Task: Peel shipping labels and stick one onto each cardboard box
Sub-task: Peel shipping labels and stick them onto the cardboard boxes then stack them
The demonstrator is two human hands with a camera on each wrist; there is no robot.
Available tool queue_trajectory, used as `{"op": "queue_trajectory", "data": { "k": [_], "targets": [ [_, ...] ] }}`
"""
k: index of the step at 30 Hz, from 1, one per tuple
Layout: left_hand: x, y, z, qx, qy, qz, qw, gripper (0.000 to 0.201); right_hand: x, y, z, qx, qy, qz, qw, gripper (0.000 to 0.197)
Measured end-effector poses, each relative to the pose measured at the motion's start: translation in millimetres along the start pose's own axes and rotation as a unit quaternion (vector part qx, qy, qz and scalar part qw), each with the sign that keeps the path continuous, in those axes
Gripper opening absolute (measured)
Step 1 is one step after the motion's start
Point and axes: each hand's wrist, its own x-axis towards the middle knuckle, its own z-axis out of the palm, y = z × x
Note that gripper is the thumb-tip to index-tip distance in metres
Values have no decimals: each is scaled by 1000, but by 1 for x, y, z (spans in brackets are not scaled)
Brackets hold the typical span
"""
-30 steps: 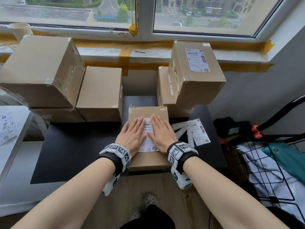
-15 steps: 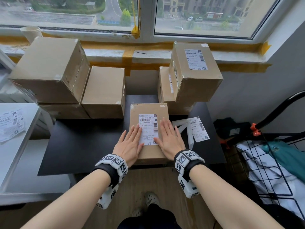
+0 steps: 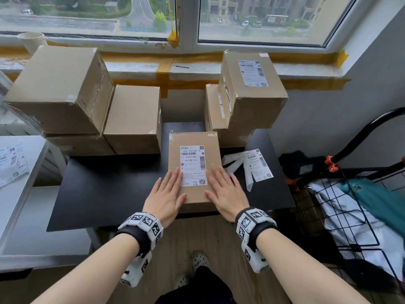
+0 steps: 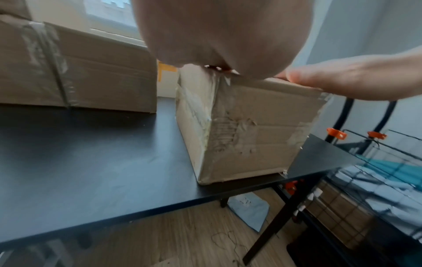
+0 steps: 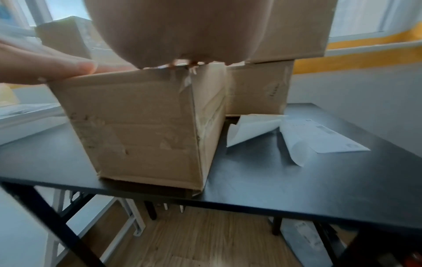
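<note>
Pressing flat-fingered on the box (image 3: pixel 194 167) — left grip (image 3: pixel 165 194) and right grip (image 3: pixel 225 194) flank its label (image 3: pixel 193 165).

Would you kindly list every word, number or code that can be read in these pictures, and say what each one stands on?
"190A A161-BB 28": top line of the shipping label on the box under both hands.
Same label: Chinese lines, barcodes and QR code, too small to read.
Label on the stacked box: too small to read.
Loose label on the black table: too small.
Sheets on the white table: blurred.
Wristband markers: patterns, no text.
</note>
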Motion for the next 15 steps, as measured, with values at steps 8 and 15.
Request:
{"op": "queue_trajectory", "data": {
  "k": [8,15],
  "targets": [
    [16,5,-13,-414,9,-201,888,79,6,4,-8,347,14,182,920,74],
    [34,16,-10,-448,35,-213,867,73,30,-11,-5,417,77,235,875,94]
  ]
}}
